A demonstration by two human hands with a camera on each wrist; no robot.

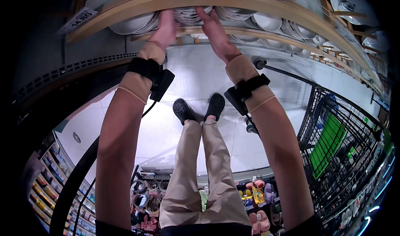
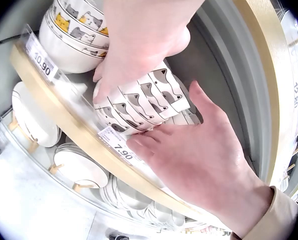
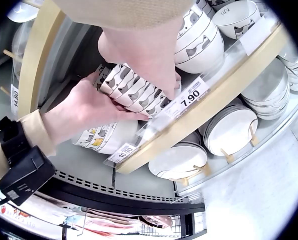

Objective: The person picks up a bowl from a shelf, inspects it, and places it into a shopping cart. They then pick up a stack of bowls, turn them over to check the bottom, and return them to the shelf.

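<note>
Between my two hands a stack of white bowls [image 2: 144, 102] with grey cat drawings leans tilted on a shelf, beside the 7.90 price label [image 2: 120, 147]. My left hand [image 1: 167, 26] holds one side of the stack; in the right wrist view its fingers reach along the bowls [image 3: 134, 92]. My right hand [image 1: 214, 31] grips the other side, its thumb raised and fingers curled at the stack's end in the left wrist view. In the head view the shelf board above hides the fingertips and most of the stack.
Yellow-and-grey cat bowls [image 2: 74, 37] and more cat bowls [image 3: 201, 45] stand on either side. The shelf's wooden front edge [image 3: 159, 142] carries a clear lip. Plates [image 3: 231, 130] stand in wooden racks below. A black shopping cart [image 1: 306, 131] with a green panel is at the right.
</note>
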